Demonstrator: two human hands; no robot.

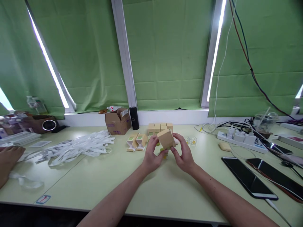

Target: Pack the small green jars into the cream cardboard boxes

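Note:
Both my hands hold a small tan cardboard box (166,139) a little above the pale green table (151,183), tilted on a corner. My left hand (153,154) grips its left and lower side with curled fingers. My right hand (183,153) pinches its right side. A small yellow-green item (164,153) shows just under the box, between my hands. Behind them stands a row of several closed tan boxes (160,128). Two open boxes with green inserts (137,141) lie to the left of my hands.
A heap of white strips (75,147) covers the left of the table, and another person's hand (8,159) rests at the far left. A brown carton (118,121) and black cylinder (134,118) stand at the back. Right: power strip (241,138), two phones (248,177), cables.

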